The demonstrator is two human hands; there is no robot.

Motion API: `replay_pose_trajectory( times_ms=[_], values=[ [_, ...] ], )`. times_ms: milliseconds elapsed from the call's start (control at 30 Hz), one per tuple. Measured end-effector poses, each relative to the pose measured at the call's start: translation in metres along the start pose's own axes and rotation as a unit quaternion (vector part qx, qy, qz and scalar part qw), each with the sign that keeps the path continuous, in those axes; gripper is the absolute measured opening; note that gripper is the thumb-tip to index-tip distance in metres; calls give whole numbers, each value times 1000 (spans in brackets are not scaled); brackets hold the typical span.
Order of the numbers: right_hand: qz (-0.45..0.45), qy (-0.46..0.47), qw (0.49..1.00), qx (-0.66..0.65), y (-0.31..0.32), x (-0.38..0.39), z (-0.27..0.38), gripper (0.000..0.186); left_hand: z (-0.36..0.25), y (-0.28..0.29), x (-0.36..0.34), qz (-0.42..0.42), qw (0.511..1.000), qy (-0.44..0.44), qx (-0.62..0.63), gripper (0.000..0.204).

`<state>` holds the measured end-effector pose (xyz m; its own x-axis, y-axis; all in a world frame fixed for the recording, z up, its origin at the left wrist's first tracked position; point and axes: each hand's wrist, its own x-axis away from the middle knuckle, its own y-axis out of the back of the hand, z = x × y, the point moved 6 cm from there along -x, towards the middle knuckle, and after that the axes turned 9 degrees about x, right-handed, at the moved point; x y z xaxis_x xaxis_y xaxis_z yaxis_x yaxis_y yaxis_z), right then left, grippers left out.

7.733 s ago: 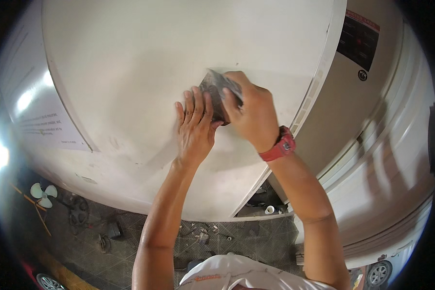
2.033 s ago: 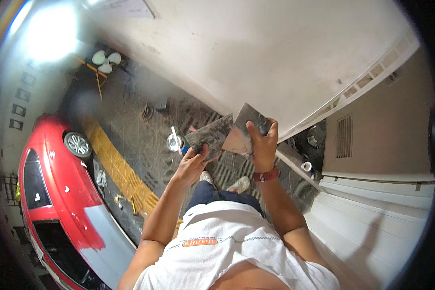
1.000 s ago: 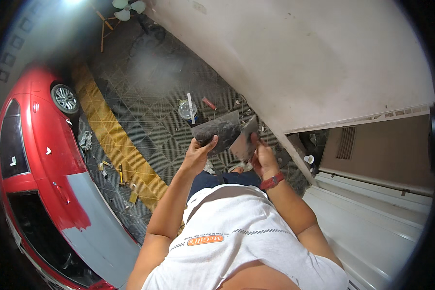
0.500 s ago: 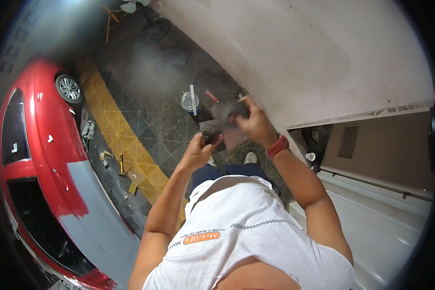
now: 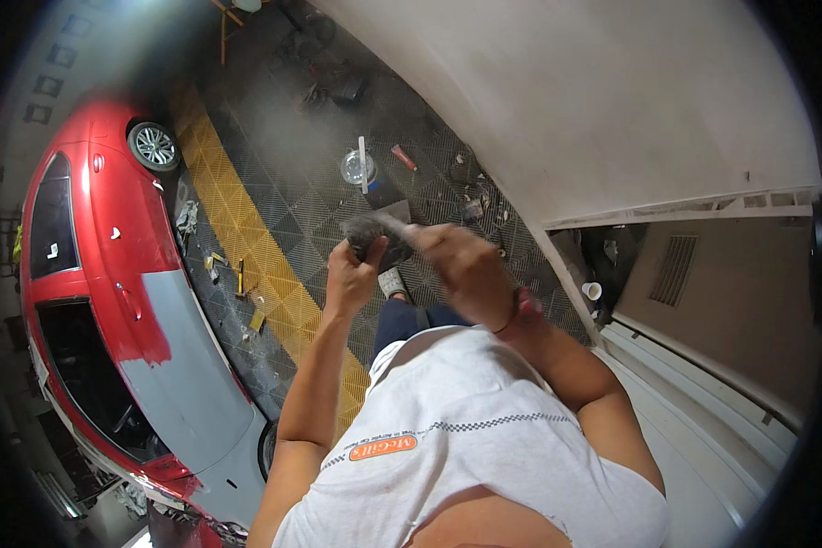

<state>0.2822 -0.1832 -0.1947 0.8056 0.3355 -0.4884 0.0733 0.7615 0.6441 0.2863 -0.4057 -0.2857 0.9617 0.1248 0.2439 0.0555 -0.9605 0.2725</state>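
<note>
My left hand (image 5: pixel 349 279) grips a dark, smudged flat scraper plate (image 5: pixel 367 239) by its lower edge, thumb across it. My right hand (image 5: pixel 466 272), blurred by motion and wearing a red wristwatch, is closed on a second thin plate (image 5: pixel 393 222), seen nearly edge-on over the first; whether the two touch I cannot tell. Beyond them on the tiled floor stand a round can (image 5: pixel 353 168) with a pale stick (image 5: pixel 363 153) across it and a red tube (image 5: pixel 404 158).
A red car (image 5: pixel 98 233) with grey patches lines the left, beside yellow tiles (image 5: pixel 247 256) with scattered tools and scraps. A large white panel (image 5: pixel 630 119) fills the upper right. A white cup (image 5: pixel 591 290) sits by the lower opening at right.
Earlier my hands worked against the white panel, then held the two plates apart before me. Now my right hand has swept leftward, bringing its plate across the one in my left.
</note>
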Motion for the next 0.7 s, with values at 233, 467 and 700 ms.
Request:
replay_pose_trajectory(
  times_ms=[233,467,700],
  values=[
    [215,-213,949,91,-39,89,-137,44,-19,-63,48,38,996,9,79,20],
    [208,-296,901,-241,7,70,-144,36,-26,-87,59,135,960,116,215,27],
    [299,-199,894,-269,-8,29,-99,37,-33,-53,38,49,970,37,235,29]
  ],
)
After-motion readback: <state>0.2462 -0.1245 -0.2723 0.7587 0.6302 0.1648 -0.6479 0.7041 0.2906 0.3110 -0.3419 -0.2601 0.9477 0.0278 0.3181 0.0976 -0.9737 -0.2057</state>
